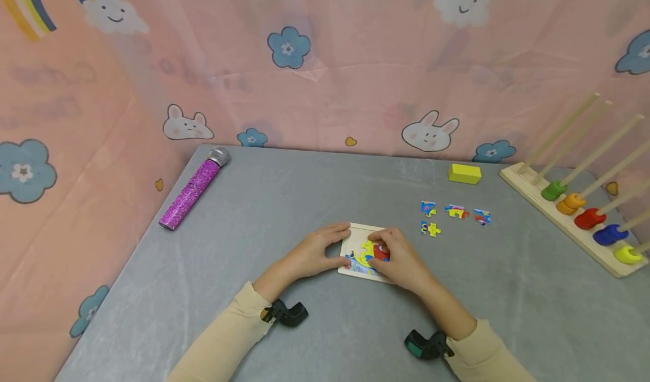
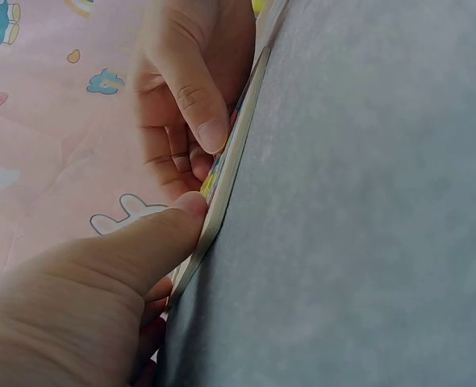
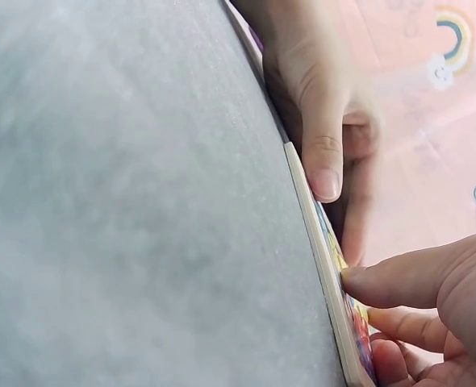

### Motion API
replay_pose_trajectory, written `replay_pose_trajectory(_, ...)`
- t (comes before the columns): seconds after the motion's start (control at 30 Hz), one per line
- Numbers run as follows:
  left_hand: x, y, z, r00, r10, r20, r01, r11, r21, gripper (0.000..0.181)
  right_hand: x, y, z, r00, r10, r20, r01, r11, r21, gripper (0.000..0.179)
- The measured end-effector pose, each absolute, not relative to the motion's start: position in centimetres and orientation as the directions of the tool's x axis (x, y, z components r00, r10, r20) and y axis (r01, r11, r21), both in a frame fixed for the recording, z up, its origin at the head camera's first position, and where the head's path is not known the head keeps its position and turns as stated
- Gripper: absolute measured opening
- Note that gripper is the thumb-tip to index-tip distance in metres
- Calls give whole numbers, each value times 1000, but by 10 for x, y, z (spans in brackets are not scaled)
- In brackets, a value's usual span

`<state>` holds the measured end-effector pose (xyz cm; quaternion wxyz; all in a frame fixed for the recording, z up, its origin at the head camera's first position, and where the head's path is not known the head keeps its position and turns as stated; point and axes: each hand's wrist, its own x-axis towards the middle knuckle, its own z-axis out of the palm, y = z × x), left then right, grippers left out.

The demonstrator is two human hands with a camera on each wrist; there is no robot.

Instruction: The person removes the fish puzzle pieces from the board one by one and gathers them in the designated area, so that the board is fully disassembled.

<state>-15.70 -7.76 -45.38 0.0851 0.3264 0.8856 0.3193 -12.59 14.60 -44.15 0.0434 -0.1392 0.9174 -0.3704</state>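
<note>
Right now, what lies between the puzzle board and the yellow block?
The head view shows loose puzzle pieces on the gray table between the puzzle board and the yellow block; the right hand covers the board's right side.

"How is the person placed?"

"The left arm [image 1: 271,279] and the right arm [image 1: 454,308] slant in toward each other from below. The right sleeve [image 1: 490,354] sits farther back from the wrist, so more forearm shows."

"And the left hand [image 1: 315,252]?"

"Its thumb stretches fairly straight, well apart from the fingers."

"What of the right hand [image 1: 403,260]?"

"It bends more (the outer fingers fold inward), and its thumb and forefinger tips point toward the left hand"
</note>
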Motion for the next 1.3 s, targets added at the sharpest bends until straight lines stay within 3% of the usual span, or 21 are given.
replay_pose_trajectory(0.8,-157,-77,-455,-776,627,69,523,578,627,66,-124,144,-442,-958,-283,54,-240,681,-692,41)
replay_pose_trajectory(1.3,-157,-77,-455,-776,627,66,521,579,627,66,-121,145,-437,-936,-330,123,-330,701,-632,41)
